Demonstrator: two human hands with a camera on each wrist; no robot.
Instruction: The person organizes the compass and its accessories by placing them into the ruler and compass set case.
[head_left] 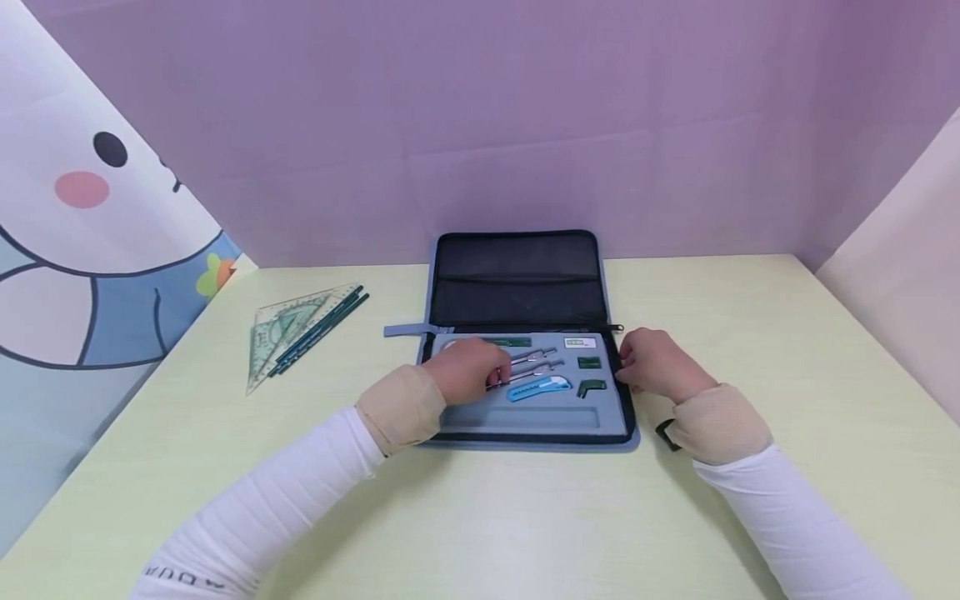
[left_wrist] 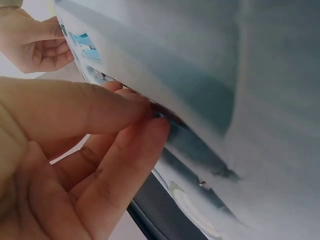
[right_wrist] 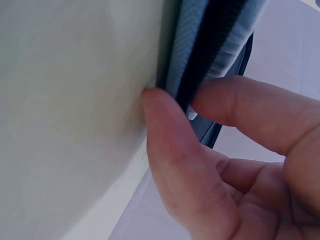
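A zip-up drawing-set case [head_left: 517, 442] lies unfolded on the table, its grey foam tray holding tools in recesses. My left hand [head_left: 467, 371] is over the tray's left part, thumb and forefinger pinching the near end of a metal compass [head_left: 536, 372]; in the left wrist view the fingertips [left_wrist: 159, 127] meet at its slot, hiding that end. Behind it lies a second compass-like tool [head_left: 532, 356], and in front a blue utility knife [head_left: 538, 387]. With thumb and forefinger on either side, my right hand [head_left: 660, 364] grips the case's right zip edge [right_wrist: 192, 55].
Also in the tray are a white eraser [head_left: 580, 342], a green sharpener [head_left: 589, 362], a green angled piece [head_left: 592, 387] and a long bare recess [head_left: 540, 417]. Clear set squares [head_left: 277, 329] and several dark green pencils [head_left: 318, 333] lie left. A purple cloth [head_left: 517, 125] hangs behind.
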